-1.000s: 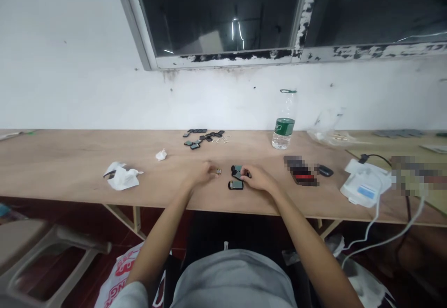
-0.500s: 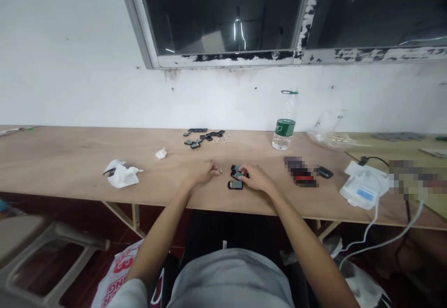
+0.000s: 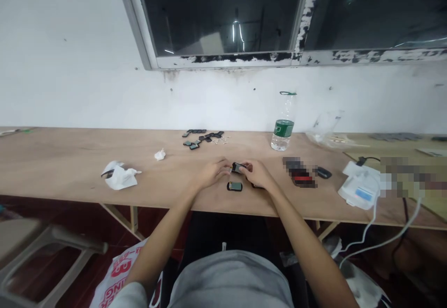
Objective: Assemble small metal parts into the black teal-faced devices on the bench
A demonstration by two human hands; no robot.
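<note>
My right hand (image 3: 255, 173) pinches a small black device with a grey-green face (image 3: 238, 167) above the wooden table. At the device's left end are the fingertips of my left hand (image 3: 213, 173), pressed together; what they hold is too small to make out. A similar device (image 3: 234, 186) lies flat just below, nearer the table's front edge. Part of another dark piece (image 3: 257, 186) shows under my right hand. Farther back lie several black pieces (image 3: 194, 145), beside scattered small white bits (image 3: 220, 140).
A water bottle (image 3: 282, 134) stands behind my right hand. Rightward are a black oval object (image 3: 324, 172) and a white box with cables (image 3: 361, 187). Crumpled tissues (image 3: 122, 177) lie at the left on the table (image 3: 70, 159). A stool (image 3: 70, 247) stands below left.
My left hand has moved right to meet the device. My right hand has shifted slightly right and now grips one device, lifted and turned. Another piece has moved under my right hand.
</note>
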